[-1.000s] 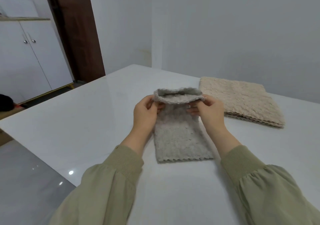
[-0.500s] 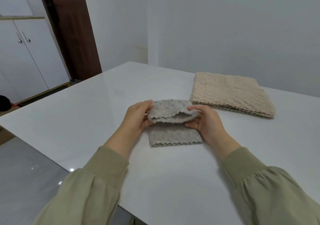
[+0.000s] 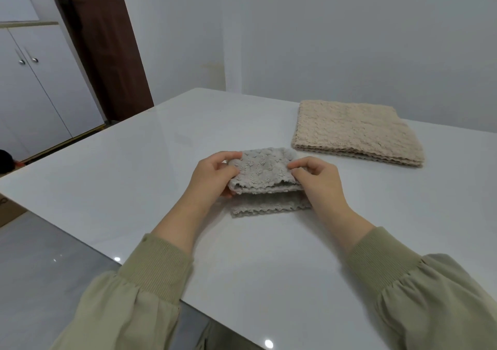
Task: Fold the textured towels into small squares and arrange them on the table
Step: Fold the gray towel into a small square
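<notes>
A grey textured towel (image 3: 265, 170) lies in the middle of the white table (image 3: 134, 177), its far half doubled over toward me and held a little above the lower layer. My left hand (image 3: 212, 176) pinches the upper flap's left corner. My right hand (image 3: 317, 180) pinches its right corner. The scalloped near edge of the lower layer shows below the flap. A stack of beige textured towels (image 3: 355, 131) lies flat at the back right, apart from both hands.
The table's left edge runs diagonally, with a glossy grey floor (image 3: 40, 263) beyond it. A white cabinet (image 3: 35, 86) and a dark wooden door frame (image 3: 105, 43) stand at the far left. A grey wall is behind the table.
Both hands have carried the grey towel's far edge toward me, folding it over the near half. The view has also shifted slightly.
</notes>
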Demonstrator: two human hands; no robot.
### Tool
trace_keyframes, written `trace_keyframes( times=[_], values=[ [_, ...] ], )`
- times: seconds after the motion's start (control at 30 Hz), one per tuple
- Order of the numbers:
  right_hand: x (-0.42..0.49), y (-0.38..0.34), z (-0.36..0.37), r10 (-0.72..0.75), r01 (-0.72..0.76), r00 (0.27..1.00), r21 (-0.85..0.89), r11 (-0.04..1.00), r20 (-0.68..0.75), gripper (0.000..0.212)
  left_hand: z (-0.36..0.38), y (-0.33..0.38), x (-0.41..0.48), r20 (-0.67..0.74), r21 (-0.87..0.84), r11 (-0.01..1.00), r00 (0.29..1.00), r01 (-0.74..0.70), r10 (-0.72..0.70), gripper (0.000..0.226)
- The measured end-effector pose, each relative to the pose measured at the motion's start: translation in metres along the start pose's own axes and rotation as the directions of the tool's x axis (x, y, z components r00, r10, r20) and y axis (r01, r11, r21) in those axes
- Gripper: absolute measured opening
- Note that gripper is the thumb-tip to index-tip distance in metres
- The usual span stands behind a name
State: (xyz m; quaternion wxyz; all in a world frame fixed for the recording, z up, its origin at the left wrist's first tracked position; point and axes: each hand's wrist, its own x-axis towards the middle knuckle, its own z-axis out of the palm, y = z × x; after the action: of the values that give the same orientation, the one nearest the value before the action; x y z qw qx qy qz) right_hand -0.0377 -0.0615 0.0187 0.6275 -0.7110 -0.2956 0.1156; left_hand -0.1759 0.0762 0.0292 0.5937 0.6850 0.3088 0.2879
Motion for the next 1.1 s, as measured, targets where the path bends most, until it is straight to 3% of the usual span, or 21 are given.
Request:
trace_keyframes(
  times=[0.23, 0.4, 0.67, 0.77, 0.83, 0.9, 0.97, 1.0, 1.03, 1.1],
  values=[
    [-0.003, 0.009, -0.005, -0.038, 0.046, 0.998, -0.177, 0.983, 0.050, 0.016, 0.002, -0.007, -0.004, 0.027, 0.305, 0.933, 0.981, -0.189, 0.190, 0.037],
    [-0.002, 0.013, -0.003, -0.101, 0.119, 0.992, -0.274, 0.954, 0.081, 0.014, 0.002, -0.008, -0.008, -0.010, 0.480, 0.849, 0.967, -0.220, 0.256, 0.038],
    [-0.002, 0.013, -0.002, -0.156, 0.174, 0.984, -0.314, 0.933, 0.084, 0.012, 0.002, -0.006, -0.007, -0.026, 0.461, 0.865, 0.971, -0.198, 0.236, 0.038],
    [-0.003, 0.012, -0.002, -0.127, 0.168, 0.983, -0.388, 0.906, 0.130, 0.014, 0.001, -0.005, -0.009, 0.043, 0.494, 0.853, 0.985, -0.165, 0.165, 0.038],
    [-0.003, 0.013, -0.002, -0.120, 0.192, 0.977, -0.481, 0.855, 0.177, 0.016, 0.001, -0.005, -0.009, 0.075, 0.663, 0.735, 0.989, -0.144, 0.126, 0.036],
    [-0.002, 0.015, -0.002, -0.144, 0.225, 0.971, -0.535, 0.814, 0.190, 0.015, 0.005, -0.004, -0.009, -0.002, 0.803, 0.565, 0.946, -0.192, 0.324, 0.023],
    [-0.001, 0.015, -0.003, -0.162, 0.243, 0.968, -0.542, 0.805, 0.194, 0.010, 0.011, -0.003, -0.007, -0.022, 0.753, 0.526, 0.783, -0.396, 0.621, 0.030],
    [0.000, 0.016, -0.004, -0.170, 0.254, 0.965, -0.541, 0.801, 0.201, 0.008, 0.015, -0.004, -0.004, 0.023, 0.718, 0.491, 0.723, -0.493, 0.691, 0.036],
    [0.001, 0.017, -0.006, -0.176, 0.266, 0.961, -0.544, 0.796, 0.213, 0.008, 0.018, -0.006, 0.001, 0.118, 0.708, 0.457, 0.729, -0.538, 0.674, 0.042],
    [0.002, 0.017, -0.008, -0.196, 0.298, 0.951, -0.548, 0.781, 0.238, 0.008, 0.024, -0.013, 0.006, 0.321, 0.746, 0.413, 0.825, -0.523, 0.465, 0.055]
  ],
)
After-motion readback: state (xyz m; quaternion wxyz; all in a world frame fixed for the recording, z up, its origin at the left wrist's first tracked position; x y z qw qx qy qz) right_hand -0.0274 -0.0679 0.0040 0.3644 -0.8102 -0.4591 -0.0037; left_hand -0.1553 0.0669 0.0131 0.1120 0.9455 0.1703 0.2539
